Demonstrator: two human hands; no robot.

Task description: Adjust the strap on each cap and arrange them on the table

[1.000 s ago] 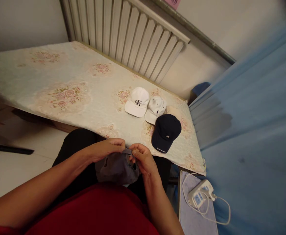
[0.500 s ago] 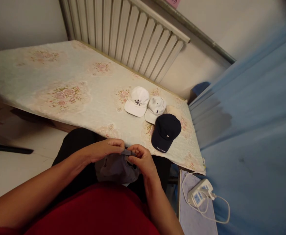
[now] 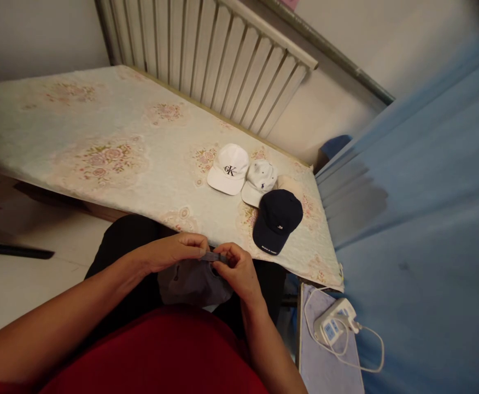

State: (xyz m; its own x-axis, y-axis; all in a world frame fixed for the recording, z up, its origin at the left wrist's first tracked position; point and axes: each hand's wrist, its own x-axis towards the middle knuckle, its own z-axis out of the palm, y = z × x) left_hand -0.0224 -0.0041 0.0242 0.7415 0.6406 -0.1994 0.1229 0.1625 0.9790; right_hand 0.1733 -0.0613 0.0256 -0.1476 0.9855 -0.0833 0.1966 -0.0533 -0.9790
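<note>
A dark grey cap [image 3: 188, 283] rests in my lap, its crown toward me. My left hand [image 3: 182, 249] pinches one end of the cap's back strap between thumb and fingers. The other end of that strap is gripped by my right hand [image 3: 238, 268], close to the cap's rear opening. Beyond my hands, on the flowered cloth, lie a white cap with black CK letters [image 3: 228, 169], a smaller white cap with a dark emblem [image 3: 260, 182], and a navy cap [image 3: 278, 220]. Partly hidden behind the navy one is a beige cap [image 3: 291, 185].
The caps lie on a table with a pale floral cover [image 3: 161, 158]. Behind it stands a radiator [image 3: 206, 60], and a blue curtain [image 3: 420, 219] hangs on the right. At lower right, a power strip [image 3: 336, 323] with a white cable sits on a small stand.
Both hands keep hold of the strap in almost the same place. The view has shifted very slightly; the caps on the cloth stay put.
</note>
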